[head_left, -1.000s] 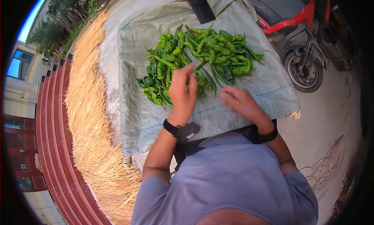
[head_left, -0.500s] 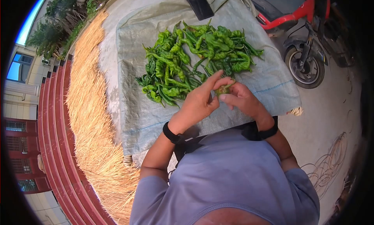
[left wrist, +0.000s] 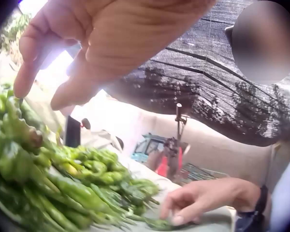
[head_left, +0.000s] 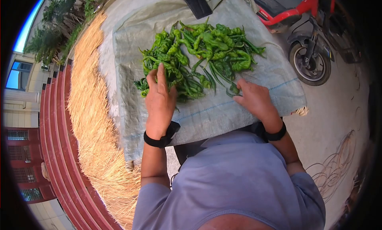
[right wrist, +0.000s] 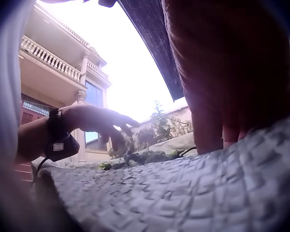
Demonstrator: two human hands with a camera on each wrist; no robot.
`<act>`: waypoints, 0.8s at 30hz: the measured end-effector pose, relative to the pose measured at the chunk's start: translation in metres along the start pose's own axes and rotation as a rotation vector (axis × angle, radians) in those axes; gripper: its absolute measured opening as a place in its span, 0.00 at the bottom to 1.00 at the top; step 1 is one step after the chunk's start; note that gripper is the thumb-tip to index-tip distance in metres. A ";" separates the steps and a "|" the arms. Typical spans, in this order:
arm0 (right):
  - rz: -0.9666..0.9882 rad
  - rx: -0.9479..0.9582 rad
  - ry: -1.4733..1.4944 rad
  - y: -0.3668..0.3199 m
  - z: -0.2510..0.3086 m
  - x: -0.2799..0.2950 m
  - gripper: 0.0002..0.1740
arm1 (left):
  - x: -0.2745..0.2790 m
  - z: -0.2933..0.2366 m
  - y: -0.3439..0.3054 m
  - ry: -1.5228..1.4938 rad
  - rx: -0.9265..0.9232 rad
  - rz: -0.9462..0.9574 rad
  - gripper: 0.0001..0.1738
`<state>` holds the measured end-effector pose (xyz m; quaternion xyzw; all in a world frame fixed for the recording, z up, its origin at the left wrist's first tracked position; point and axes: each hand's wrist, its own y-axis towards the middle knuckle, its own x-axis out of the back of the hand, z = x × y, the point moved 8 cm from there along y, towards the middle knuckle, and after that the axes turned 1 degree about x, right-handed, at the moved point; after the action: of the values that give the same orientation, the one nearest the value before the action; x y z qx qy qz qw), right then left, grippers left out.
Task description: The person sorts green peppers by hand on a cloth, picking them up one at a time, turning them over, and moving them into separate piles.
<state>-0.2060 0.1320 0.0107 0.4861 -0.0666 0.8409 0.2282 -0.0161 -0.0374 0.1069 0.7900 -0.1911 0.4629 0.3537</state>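
Observation:
Green chili peppers lie heaped on a woven sheet, in a left and a right group that meet at the back. Over the near part of the left group is my left hand, fingers stretched forward; in the left wrist view its thumb and fingers are spread apart above the peppers, with nothing between them. My right hand is low at the near edge of the right group. Its bent fingers and thumb pinch a green chili pepper, which lies along the sheet under the fingertips.
A dark phone lies at the sheet's far edge. Beyond the right side stands a red scooter. Dry straw is spread along the left, beside red steps. Coiled cord lies on the ground at right.
Both hands were together over the near sheet with a pepper between them; they have since parted. My left hand moved left over the peppers, my right slightly forward and right, down to the sheet.

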 end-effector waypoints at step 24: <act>0.139 -0.023 0.520 0.013 0.028 0.014 0.16 | -0.022 -0.038 0.003 -0.130 -0.213 0.101 0.16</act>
<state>-0.1954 0.1154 0.0383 0.2456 -0.0484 0.9504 0.1847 -0.0519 -0.0117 0.1013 0.7659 -0.3011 0.4049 0.3986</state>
